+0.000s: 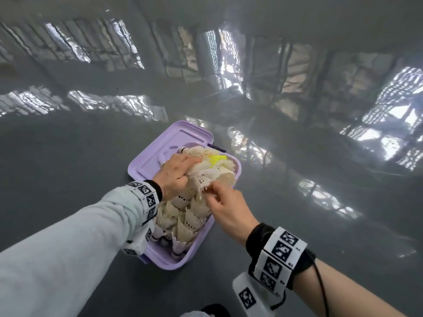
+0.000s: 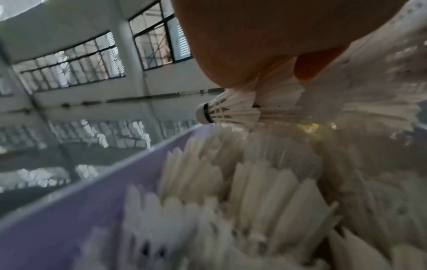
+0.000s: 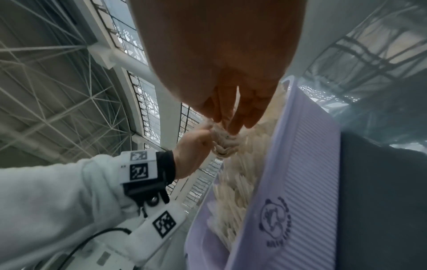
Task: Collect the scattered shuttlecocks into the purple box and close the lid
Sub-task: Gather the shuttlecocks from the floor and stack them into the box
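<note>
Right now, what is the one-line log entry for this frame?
left hand: holds shuttlecock bundle | right hand: pinches same bundle | purple box: heaped | lid: open

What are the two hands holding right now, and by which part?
The left hand grips a bunch of white shuttlecocks by their feather skirts above the purple box. The right hand pinches the feather edge of one in that bunch.

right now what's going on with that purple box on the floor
A person is packing white feathered shuttlecocks into the open purple plastic box on the grey floor. The left hand grips a bunch of them over the box, and the right hand pinches the feathers of one in that bunch. The lid lies open behind, and the pile is heaped above the rim.
</note>
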The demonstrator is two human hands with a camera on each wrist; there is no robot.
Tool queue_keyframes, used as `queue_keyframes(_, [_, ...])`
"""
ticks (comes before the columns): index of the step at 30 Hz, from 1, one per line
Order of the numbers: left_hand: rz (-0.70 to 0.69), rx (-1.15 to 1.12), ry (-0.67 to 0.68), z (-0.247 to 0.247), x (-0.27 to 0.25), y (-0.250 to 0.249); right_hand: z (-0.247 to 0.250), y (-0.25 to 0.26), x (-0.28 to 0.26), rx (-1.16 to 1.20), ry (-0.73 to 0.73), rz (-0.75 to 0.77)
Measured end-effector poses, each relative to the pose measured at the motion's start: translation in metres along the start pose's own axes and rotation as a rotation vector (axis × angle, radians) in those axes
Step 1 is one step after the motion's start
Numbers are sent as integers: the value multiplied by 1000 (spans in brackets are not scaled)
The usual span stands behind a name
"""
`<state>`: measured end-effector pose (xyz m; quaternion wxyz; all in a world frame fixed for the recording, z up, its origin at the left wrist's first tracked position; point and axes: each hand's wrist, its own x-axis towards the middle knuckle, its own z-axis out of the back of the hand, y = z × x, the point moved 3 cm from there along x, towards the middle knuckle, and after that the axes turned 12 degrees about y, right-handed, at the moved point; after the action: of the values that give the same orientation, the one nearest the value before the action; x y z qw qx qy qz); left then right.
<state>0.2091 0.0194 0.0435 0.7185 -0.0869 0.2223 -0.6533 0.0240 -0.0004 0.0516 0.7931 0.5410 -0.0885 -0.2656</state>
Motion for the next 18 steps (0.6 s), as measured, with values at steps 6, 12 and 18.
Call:
queue_keyframes(6, [199, -426, -272, -8, 17, -10, -18, -8, -3, -222, 164, -24])
queue_keyframes(12, [179, 39, -198, -28, 29, -3, -18, -19, 0, -558, 118, -32])
queue_keyframes(18, [187, 89, -166, -29, 28, 0, -21, -48, -8, -783, 219, 13])
